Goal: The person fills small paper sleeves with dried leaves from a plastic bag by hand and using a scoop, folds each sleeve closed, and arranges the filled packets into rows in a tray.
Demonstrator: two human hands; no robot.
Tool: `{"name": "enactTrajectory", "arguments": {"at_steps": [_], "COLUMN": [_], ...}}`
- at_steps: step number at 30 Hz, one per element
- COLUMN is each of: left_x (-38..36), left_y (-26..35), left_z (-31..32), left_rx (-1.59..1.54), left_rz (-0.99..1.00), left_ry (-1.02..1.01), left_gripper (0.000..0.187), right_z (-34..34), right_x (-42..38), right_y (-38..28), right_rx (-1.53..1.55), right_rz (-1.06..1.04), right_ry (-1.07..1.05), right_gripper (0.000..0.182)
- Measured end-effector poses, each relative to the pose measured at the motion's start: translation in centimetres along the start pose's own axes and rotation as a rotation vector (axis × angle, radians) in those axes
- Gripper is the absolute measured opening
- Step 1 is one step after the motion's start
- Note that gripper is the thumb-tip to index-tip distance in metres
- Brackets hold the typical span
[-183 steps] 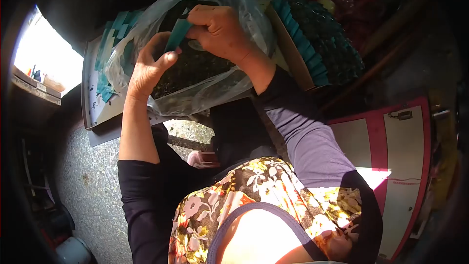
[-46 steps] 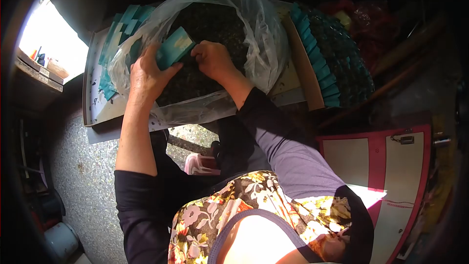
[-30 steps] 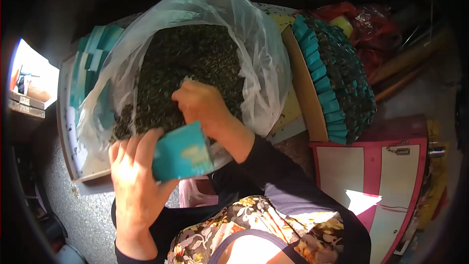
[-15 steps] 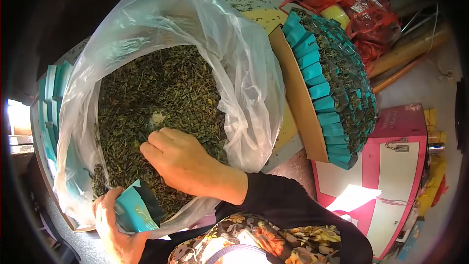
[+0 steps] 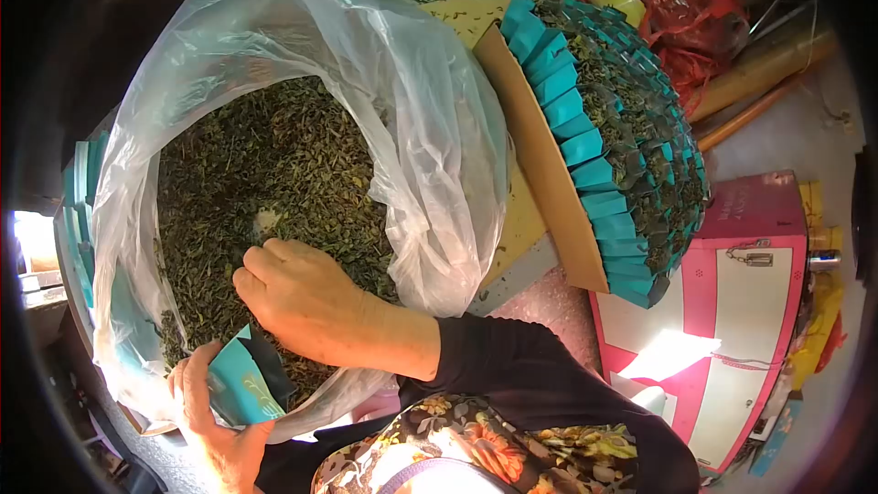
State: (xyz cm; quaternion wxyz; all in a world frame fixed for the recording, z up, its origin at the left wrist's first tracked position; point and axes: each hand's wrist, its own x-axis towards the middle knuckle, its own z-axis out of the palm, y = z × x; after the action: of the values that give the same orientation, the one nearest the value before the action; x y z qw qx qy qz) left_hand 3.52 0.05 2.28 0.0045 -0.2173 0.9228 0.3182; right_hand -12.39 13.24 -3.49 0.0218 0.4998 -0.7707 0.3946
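Note:
A large clear plastic bag (image 5: pixel 439 155) stands with its mouth folded wide, full of dark dried leaves (image 5: pixel 274 146). My right hand (image 5: pixel 302 297) is over the leaves near the middle of the bag, its fingers curled and pointing down; whatever they pinch is hidden beneath them. At the bag's near left edge, my left hand (image 5: pixel 212 416) holds a small teal packet (image 5: pixel 245 382) between thumb and fingers. The packet's dark opening faces the leaves, close under my right wrist.
Right of the bag, a cardboard box (image 5: pixel 549 165) holds many teal packets filled with leaves. Flat teal packets (image 5: pixel 80 220) lie at the left. A red plastic bag (image 5: pixel 690 14) is behind the box, and a pink and white cabinet (image 5: pixel 750 311) stands at the right.
The bag, box and both hands appear shifted slightly left in the view. My right hand remains curled over the leaves, and my left hand still holds the teal packet.

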Motion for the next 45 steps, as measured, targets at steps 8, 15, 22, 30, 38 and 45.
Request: {"name": "enactTrajectory", "arguments": {"at_steps": [8, 15, 22, 30, 38, 45], "left_x": [-0.2, -0.2, 0.4, 0.7, 0.9, 0.9], "left_y": [0.0, 0.0, 1.0, 2.3, 2.9, 2.3], "left_z": [0.4, 0.4, 0.4, 1.3, 2.3, 1.7], "left_rx": [-0.046, -0.001, 0.06, 0.059, 0.036, 0.083], "left_rz": [-0.038, -0.01, 0.13, 0.189, 0.226, 0.179], "left_ry": [0.018, 0.015, 0.001, 0.028, 0.136, 0.037], "left_gripper": [0.087, 0.088, 0.084, 0.079, 0.072, 0.082], "right_z": [0.3, 0.4, 0.5, 0.4, 1.1, 1.2], "right_x": [0.0, -0.1, -0.1, -0.4, -0.7, -0.8], "right_y": [0.0, 0.1, 0.2, 0.7, 1.1, 1.4], "right_rx": [-0.012, -0.008, 0.011, 0.117, 0.198, 0.236], "right_rz": [0.008, -0.001, -0.014, -0.047, -0.062, -0.06], "right_ry": [0.015, 0.014, 0.044, 0.09, 0.125, 0.119], "right_gripper": [0.012, 0.012, 0.012, 0.019, 0.02, 0.021]}}
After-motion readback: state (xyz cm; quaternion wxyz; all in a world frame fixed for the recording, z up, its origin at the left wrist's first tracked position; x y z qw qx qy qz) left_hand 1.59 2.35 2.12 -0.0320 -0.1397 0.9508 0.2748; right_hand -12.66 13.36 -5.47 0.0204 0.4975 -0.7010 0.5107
